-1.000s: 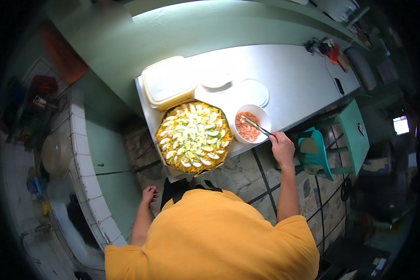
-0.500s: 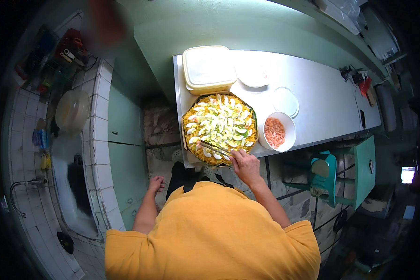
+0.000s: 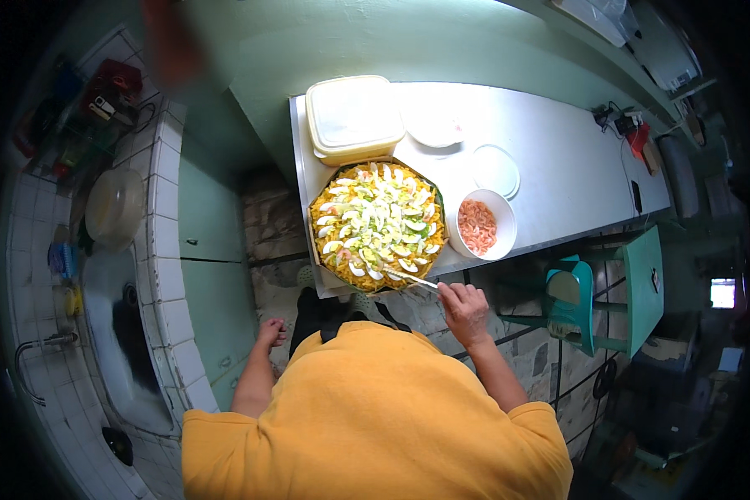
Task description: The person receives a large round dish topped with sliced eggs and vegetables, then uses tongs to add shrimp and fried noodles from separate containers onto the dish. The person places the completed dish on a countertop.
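My right hand (image 3: 467,313) is closed around the end of metal tongs (image 3: 423,282). The tongs reach left over the near right edge of an octagonal tray (image 3: 312,229), their tips close to the food. Yellow noodles (image 3: 329,257) fill the tray, topped with egg slices (image 3: 373,218) and chopped green bits. To the tray's right, a white tub (image 3: 508,233) contains peeled pink shrimp (image 3: 476,227). Whether the tongs pinch a shrimp is too small to tell. My left hand (image 3: 272,332) hangs beside my body with fingers curled, apart from the table.
Behind the tray stands a lidded cream container (image 3: 354,117). A white dish (image 3: 433,127) and a round lid (image 3: 497,171) lie on the white table (image 3: 558,150). A tiled counter with a sink (image 3: 117,333) runs along the left. A teal chair (image 3: 571,300) stands at right.
My right hand has drawn back right and slightly down, pulling the tongs from over the egg slices toward the tray's near edge. My view has shifted a little; the left hand still hangs low.
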